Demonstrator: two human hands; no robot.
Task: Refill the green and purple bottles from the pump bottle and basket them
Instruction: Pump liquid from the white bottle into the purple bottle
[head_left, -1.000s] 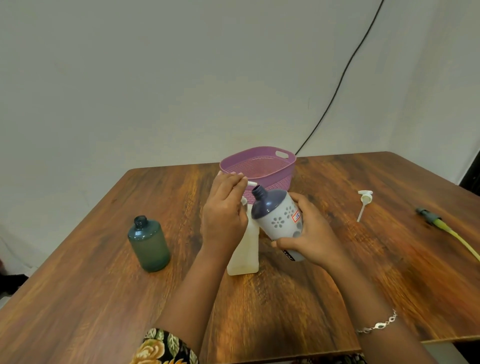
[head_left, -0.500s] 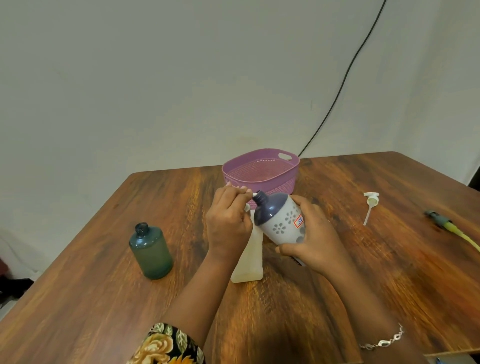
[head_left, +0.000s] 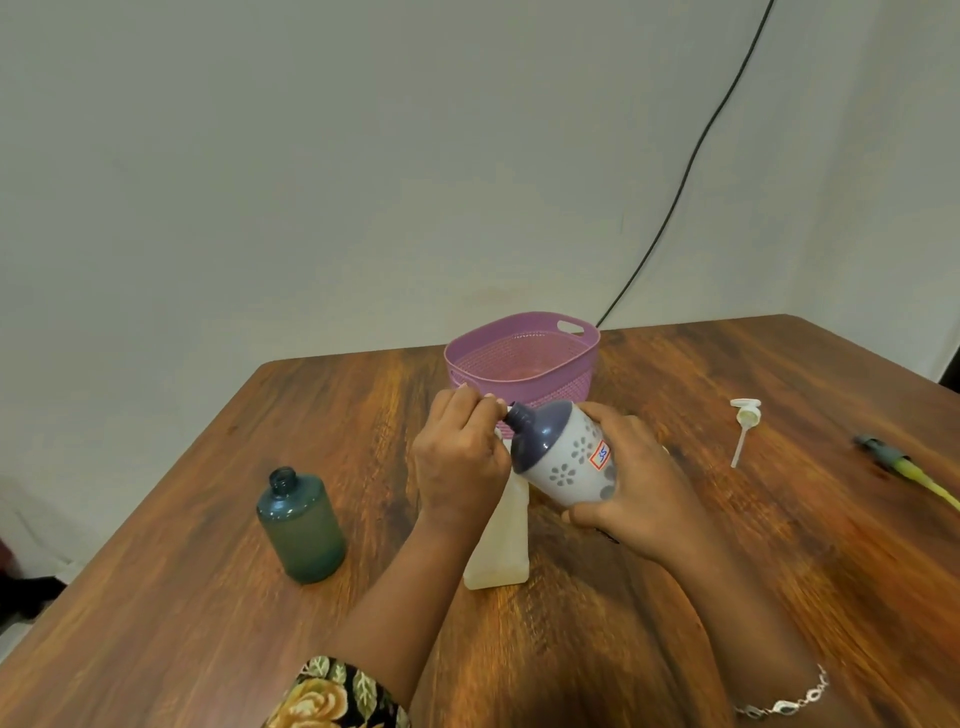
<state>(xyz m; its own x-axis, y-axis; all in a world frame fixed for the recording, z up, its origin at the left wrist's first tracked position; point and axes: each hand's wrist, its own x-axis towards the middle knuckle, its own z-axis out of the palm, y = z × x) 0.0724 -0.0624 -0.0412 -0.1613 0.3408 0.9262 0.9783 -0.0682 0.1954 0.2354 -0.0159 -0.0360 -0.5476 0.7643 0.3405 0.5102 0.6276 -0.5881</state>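
My right hand (head_left: 631, 483) grips the purple bottle (head_left: 563, 454), a pale body with flower prints and a dark purple top, tilted so its open neck points left. My left hand (head_left: 460, 454) covers the head of the white pump bottle (head_left: 498, 540), which stands on the table; the spout meets the purple bottle's neck. The green bottle (head_left: 301, 525) stands uncapped to the left, apart from both hands. The purple basket (head_left: 522, 364) sits just behind the hands, and I see nothing inside it.
A loose white pump cap with its tube (head_left: 744, 428) lies on the wooden table (head_left: 779, 545) to the right. A green and yellow nozzle (head_left: 906, 470) lies near the right edge. A black cable (head_left: 675, 192) runs down the wall.
The purple bottle's neck has closed in on the pump spout under my left hand. The camera has shifted slightly; the green bottle and basket have stayed put.
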